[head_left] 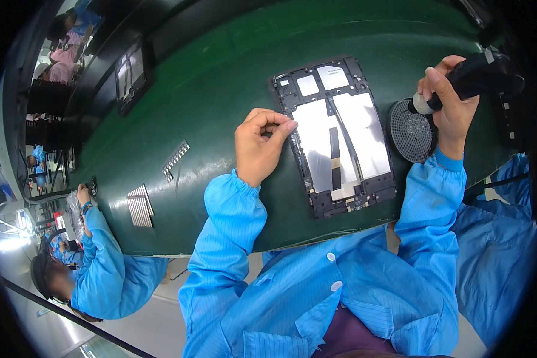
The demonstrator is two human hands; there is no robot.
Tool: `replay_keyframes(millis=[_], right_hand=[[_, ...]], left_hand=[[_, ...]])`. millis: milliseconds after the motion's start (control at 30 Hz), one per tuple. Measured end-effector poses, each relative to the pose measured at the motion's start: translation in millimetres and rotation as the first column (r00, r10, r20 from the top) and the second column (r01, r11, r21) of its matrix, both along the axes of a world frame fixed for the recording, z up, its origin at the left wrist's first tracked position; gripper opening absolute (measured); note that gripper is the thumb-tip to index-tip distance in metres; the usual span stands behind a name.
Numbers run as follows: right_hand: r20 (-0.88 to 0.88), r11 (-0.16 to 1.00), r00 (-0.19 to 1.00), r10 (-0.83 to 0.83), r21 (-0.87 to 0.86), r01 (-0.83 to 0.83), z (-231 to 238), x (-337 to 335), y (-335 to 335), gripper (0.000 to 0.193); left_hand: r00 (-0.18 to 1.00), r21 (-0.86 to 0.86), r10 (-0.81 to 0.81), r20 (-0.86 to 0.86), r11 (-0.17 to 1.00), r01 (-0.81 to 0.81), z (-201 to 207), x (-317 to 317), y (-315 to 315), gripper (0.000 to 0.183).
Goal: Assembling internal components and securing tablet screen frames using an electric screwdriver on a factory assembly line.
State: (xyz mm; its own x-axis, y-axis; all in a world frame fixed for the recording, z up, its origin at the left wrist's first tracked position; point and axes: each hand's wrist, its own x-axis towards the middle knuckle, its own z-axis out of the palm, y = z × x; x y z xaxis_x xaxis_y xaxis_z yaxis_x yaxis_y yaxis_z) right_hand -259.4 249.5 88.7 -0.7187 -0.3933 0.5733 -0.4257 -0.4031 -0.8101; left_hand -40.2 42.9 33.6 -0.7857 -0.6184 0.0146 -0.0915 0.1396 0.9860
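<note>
An opened tablet (pixel 373 137) lies on the green bench, its silver battery plates, black frame and a dark flat cable exposed. My left hand (pixel 259 143) is at its left edge, thumb and fingertips pinched together. Whatever is between them, if anything, is too small to make out. To the right of the tablet, my right hand (pixel 450 107) is wrapped round a black electric screwdriver (pixel 483 74) with a pale collar. The collar end is over the rim of a round grey dish (pixel 411 132) with a grid of small holes; the tool's tip is hidden.
Left on the bench (pixel 221 77) lie a striped strip stack (pixel 140 207) and a short strip of small parts (pixel 176 160). Another tablet-like unit (pixel 130 77) sits at the far left. A co-worker in a blue smock (pixel 110 268) works at the left; blue cloth (pixel 495 250) is at the right.
</note>
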Motion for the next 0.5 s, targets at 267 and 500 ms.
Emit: replay_keyframes(millis=[267,500], right_hand=[[0.03,1.0,1.0,-0.009,-0.001,0.009,-0.2,0.7,2.4,0.029],[0.03,1.0,1.0,0.009,0.003,-0.009,0.5,3.0,2.2,0.028]], left_hand=[[1.0,-0.134,0.002,-0.03,0.991,-0.006,-0.3,7.6,8.4,0.01],[0.989,-0.399,0.006,-0.146,0.915,-0.064,9.1,21.2,13.4,0.007]])
